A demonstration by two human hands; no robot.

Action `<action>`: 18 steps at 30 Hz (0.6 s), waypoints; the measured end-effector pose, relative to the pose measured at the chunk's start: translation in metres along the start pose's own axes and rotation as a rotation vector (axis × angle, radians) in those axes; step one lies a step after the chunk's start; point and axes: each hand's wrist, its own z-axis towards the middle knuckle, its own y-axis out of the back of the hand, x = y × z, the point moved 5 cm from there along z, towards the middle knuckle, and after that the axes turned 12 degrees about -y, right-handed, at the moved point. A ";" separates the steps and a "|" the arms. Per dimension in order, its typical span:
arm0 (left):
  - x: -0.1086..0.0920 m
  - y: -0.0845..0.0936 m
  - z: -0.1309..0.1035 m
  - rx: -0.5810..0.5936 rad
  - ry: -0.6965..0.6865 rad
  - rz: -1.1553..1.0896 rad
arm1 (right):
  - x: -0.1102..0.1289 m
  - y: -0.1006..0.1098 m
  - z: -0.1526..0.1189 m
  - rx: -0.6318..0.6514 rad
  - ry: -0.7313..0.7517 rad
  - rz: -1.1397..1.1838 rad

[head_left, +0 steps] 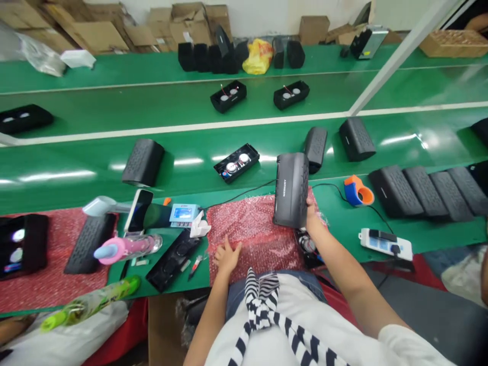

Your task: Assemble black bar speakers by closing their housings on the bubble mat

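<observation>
My right hand [313, 214] is wrapped round the lower right side of a black speaker [285, 190] with white lettering, held above the red bubble wrap [251, 218]. Resting on the left part of that wrap is my left hand [227, 256], its fingers apart and nothing in it. Partly under the held speaker and my right forearm lies an open black shell with round drivers [307, 244]. To the left of my left hand are a black panel [173, 262] and a small red-and-white tool [195, 265].
Speaker housings [143, 162] and an open shell [237, 162] sit on the green belt ahead. At left stand a pink-capped bottle [129, 247], a phone [139, 211] and a blue meter [184, 214]. An orange-and-blue tape roll [358, 191] and power strip [385, 244] lie right.
</observation>
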 end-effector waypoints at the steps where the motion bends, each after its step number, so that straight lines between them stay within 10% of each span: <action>1: -0.003 -0.002 0.001 0.024 0.014 0.048 | 0.019 -0.003 0.016 -0.031 0.005 -0.014; 11: -0.035 -0.005 0.018 0.037 -0.241 0.578 | 0.168 -0.055 0.200 -0.177 -0.041 -0.133; 18: -0.216 0.065 0.181 -0.024 -0.618 0.547 | 0.182 -0.031 0.235 -0.247 -0.065 -0.340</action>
